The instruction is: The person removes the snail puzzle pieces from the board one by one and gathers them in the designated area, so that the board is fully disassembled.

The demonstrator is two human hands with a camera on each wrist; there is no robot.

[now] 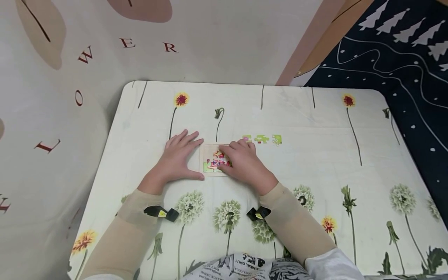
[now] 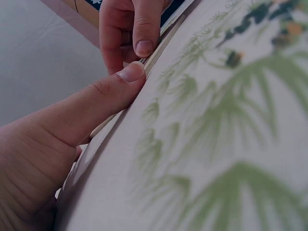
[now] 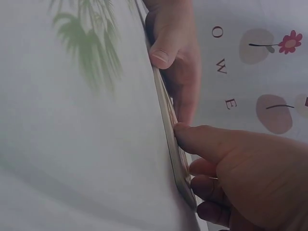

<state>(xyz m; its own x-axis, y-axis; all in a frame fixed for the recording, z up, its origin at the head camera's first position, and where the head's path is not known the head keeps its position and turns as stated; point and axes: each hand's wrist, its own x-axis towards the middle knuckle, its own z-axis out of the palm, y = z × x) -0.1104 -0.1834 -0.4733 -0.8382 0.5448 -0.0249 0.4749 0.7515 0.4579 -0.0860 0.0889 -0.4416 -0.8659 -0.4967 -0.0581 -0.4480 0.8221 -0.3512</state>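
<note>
A small jigsaw puzzle board [image 1: 201, 159] with a pale wooden frame lies flat on the table, partly filled with bright red, pink and green pieces. My left hand [image 1: 180, 153] is spread at the board's left side, fingers straight, with the thumb [image 2: 132, 72] touching its near edge. Over the right part of the puzzle, my right hand [image 1: 246, 163] pinches a puzzle piece [image 1: 224, 157] with curled fingers and thumb, low against the board. That hand hides much of the piece and the board's right side. In the right wrist view the thumb [image 3: 192, 137] rests on the board.
Behind the right hand lie loose puzzle pieces: a green one with pink [image 1: 247, 138], a plain green one [image 1: 261, 139] and another green one [image 1: 277, 139]. A flower-print cloth [image 1: 308, 147] covers the table. Printed curtains [image 1: 224, 42] hang along the back and sides.
</note>
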